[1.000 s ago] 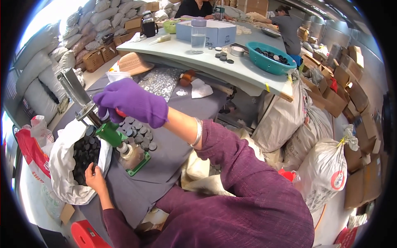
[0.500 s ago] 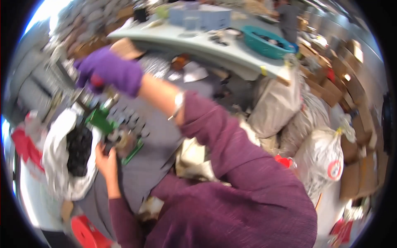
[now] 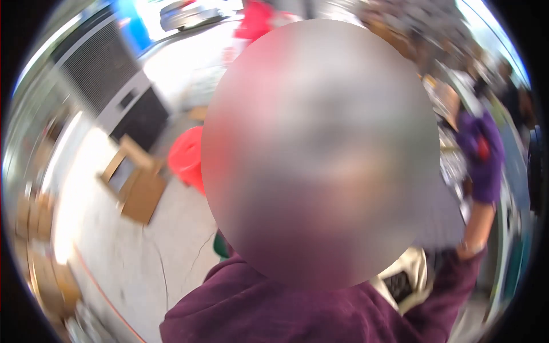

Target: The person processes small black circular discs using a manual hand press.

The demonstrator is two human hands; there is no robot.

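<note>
My right hand, in a purple glove, is raised at the right side. Its fingers are curled round a small red knob, of which only a bit shows. A large blurred disc covers the middle of the view. Inside it, a faint skin-toned smear is all that may belong to my left hand, so its fingers cannot be made out. The work in front of me is hidden by the same blur. Maroon sleeves cover my arms, and a bracelet sits at the right wrist.
A red plastic stool or tub stands left of the blur. An open cardboard box lies on the floor, near a tall grey slatted unit. More cartons line the left edge. A cable crosses the floor.
The view has swung to the left, so my gloved right hand now appears at the right side. My left hand, the green hand press and the white sack have gone behind the blur.
</note>
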